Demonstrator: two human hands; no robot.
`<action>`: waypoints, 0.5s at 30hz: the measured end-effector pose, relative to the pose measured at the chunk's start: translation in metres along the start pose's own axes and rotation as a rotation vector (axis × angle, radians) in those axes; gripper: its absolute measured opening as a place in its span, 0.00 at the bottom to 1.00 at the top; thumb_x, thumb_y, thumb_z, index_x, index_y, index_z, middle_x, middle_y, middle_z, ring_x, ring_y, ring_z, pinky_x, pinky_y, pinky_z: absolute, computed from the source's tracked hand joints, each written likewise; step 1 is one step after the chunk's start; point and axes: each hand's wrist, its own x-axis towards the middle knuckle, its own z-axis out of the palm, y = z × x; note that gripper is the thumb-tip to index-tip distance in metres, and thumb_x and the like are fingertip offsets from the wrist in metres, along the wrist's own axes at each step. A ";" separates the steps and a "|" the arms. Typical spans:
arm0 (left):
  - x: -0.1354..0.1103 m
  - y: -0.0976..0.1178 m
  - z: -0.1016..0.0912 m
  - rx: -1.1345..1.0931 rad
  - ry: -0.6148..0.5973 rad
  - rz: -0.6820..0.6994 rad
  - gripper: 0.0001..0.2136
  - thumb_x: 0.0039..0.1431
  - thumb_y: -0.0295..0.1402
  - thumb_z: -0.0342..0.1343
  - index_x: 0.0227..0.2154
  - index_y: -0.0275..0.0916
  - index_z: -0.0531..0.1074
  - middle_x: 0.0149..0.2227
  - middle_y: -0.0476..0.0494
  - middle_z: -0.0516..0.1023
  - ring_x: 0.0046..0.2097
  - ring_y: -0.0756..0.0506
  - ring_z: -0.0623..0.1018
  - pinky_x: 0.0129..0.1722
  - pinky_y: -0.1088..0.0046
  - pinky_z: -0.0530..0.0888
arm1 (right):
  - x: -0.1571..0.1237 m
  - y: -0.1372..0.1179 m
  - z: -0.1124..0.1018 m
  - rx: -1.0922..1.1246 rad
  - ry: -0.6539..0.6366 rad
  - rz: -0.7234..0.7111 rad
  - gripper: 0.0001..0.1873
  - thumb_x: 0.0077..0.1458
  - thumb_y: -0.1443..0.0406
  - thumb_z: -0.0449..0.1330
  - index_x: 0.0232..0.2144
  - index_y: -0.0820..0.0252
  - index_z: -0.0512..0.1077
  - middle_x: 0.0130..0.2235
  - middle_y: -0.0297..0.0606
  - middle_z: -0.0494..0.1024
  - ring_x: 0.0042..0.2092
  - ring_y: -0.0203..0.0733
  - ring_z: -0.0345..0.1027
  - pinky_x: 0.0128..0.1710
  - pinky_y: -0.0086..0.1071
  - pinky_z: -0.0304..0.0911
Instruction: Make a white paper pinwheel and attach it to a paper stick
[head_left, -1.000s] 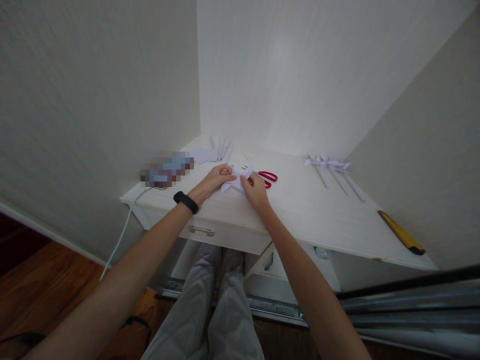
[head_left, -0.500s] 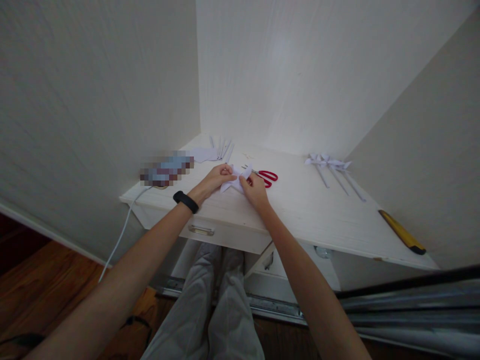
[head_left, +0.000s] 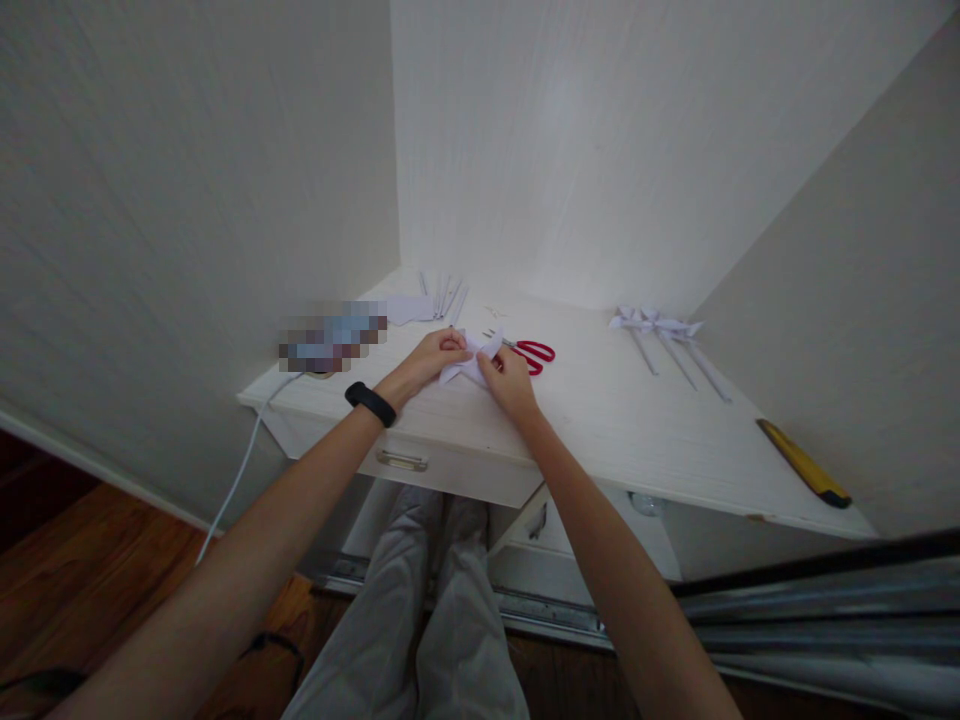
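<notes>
Between my two hands is a white paper pinwheel (head_left: pixel 470 371), its folded blades sticking out around my fingers just above the desk. My left hand (head_left: pixel 435 356), with a black band on the wrist, is closed on its left side. The fingers of my right hand (head_left: pixel 507 376) pinch it near the middle. Red-handled scissors (head_left: pixel 534 350) lie just beyond my right hand, partly hidden by it. Further right, several finished-looking paper pinwheels (head_left: pixel 654 325) on paper sticks rest side by side.
The white desk (head_left: pixel 600 430) stands against walls on three sides. Several thin paper sticks (head_left: pixel 448 297) and paper sheets (head_left: pixel 405 309) lie at the back left. A blurred-out device (head_left: pixel 334 338) with a white cable (head_left: pixel 240 470) is at left. A yellow-and-black cutter (head_left: pixel 804 463) lies near the right edge.
Almost nothing differs. My right fingers have shifted very slightly on the pinwheel; the other things lie where they were.
</notes>
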 end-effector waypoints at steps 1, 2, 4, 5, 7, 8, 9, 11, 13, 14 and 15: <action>0.000 0.000 0.000 0.003 0.000 0.000 0.12 0.37 0.28 0.62 0.24 0.35 0.63 0.22 0.53 0.69 0.24 0.55 0.68 0.24 0.80 0.60 | 0.000 0.000 0.000 0.002 -0.002 -0.001 0.12 0.53 0.60 0.52 0.25 0.63 0.66 0.23 0.32 0.67 0.26 0.32 0.57 0.28 0.27 0.49; 0.000 0.000 0.000 0.006 0.000 0.001 0.12 0.37 0.28 0.62 0.24 0.35 0.63 0.22 0.53 0.69 0.24 0.54 0.69 0.25 0.79 0.60 | 0.000 0.000 0.000 0.003 -0.005 0.000 0.12 0.53 0.60 0.52 0.25 0.63 0.66 0.23 0.32 0.67 0.26 0.32 0.57 0.28 0.27 0.49; 0.000 0.000 0.000 0.014 -0.001 0.002 0.12 0.38 0.28 0.62 0.24 0.35 0.64 0.23 0.52 0.69 0.25 0.54 0.69 0.25 0.79 0.60 | 0.000 -0.001 0.000 0.000 -0.005 0.003 0.12 0.53 0.60 0.52 0.24 0.63 0.66 0.22 0.32 0.67 0.25 0.32 0.57 0.28 0.27 0.49; 0.000 0.000 0.000 0.017 0.000 0.004 0.11 0.38 0.28 0.62 0.24 0.35 0.64 0.23 0.52 0.69 0.25 0.54 0.69 0.25 0.79 0.60 | 0.000 -0.001 0.000 -0.002 -0.004 0.003 0.11 0.52 0.60 0.52 0.24 0.63 0.66 0.22 0.31 0.67 0.25 0.32 0.56 0.28 0.27 0.49; -0.001 0.001 0.001 0.017 0.003 0.004 0.11 0.38 0.28 0.62 0.24 0.35 0.64 0.23 0.52 0.69 0.25 0.54 0.69 0.26 0.79 0.60 | 0.000 -0.002 -0.001 -0.003 -0.003 0.002 0.11 0.52 0.61 0.52 0.24 0.62 0.66 0.22 0.31 0.67 0.25 0.32 0.56 0.27 0.27 0.49; -0.001 0.001 0.001 0.017 0.004 0.001 0.11 0.38 0.28 0.62 0.24 0.35 0.64 0.23 0.52 0.69 0.25 0.54 0.69 0.26 0.79 0.60 | -0.001 -0.002 -0.001 -0.004 -0.003 0.001 0.11 0.52 0.61 0.52 0.23 0.62 0.65 0.22 0.31 0.67 0.25 0.32 0.56 0.27 0.27 0.49; -0.001 0.001 0.001 0.018 0.005 -0.003 0.11 0.38 0.28 0.62 0.24 0.35 0.64 0.23 0.52 0.69 0.25 0.54 0.69 0.25 0.79 0.60 | -0.001 -0.002 -0.001 -0.006 -0.006 0.001 0.11 0.52 0.61 0.52 0.23 0.62 0.65 0.22 0.32 0.67 0.25 0.32 0.56 0.27 0.27 0.48; -0.001 0.002 0.001 0.030 0.008 -0.009 0.12 0.37 0.29 0.62 0.24 0.35 0.64 0.22 0.52 0.69 0.24 0.54 0.68 0.25 0.79 0.60 | -0.001 -0.001 -0.001 -0.018 -0.009 0.001 0.11 0.52 0.61 0.53 0.23 0.63 0.65 0.21 0.32 0.66 0.25 0.32 0.56 0.26 0.27 0.48; -0.001 0.001 0.001 0.052 0.009 -0.011 0.11 0.38 0.29 0.62 0.24 0.35 0.64 0.22 0.53 0.69 0.24 0.54 0.67 0.24 0.80 0.59 | 0.000 0.000 -0.001 -0.029 -0.011 -0.013 0.11 0.52 0.61 0.53 0.23 0.63 0.66 0.22 0.32 0.67 0.25 0.33 0.57 0.26 0.27 0.48; 0.000 0.001 0.001 0.063 0.011 -0.010 0.11 0.38 0.29 0.62 0.23 0.35 0.64 0.21 0.53 0.68 0.23 0.55 0.67 0.23 0.80 0.58 | 0.000 0.000 -0.001 -0.031 -0.013 -0.021 0.11 0.53 0.61 0.53 0.23 0.63 0.66 0.22 0.32 0.67 0.26 0.33 0.57 0.26 0.27 0.49; 0.000 0.000 0.001 0.072 0.011 -0.009 0.11 0.38 0.29 0.61 0.23 0.35 0.64 0.21 0.53 0.68 0.23 0.55 0.66 0.23 0.80 0.58 | 0.000 0.000 0.000 -0.035 -0.015 -0.028 0.11 0.53 0.61 0.52 0.24 0.63 0.66 0.22 0.33 0.67 0.26 0.33 0.58 0.27 0.27 0.49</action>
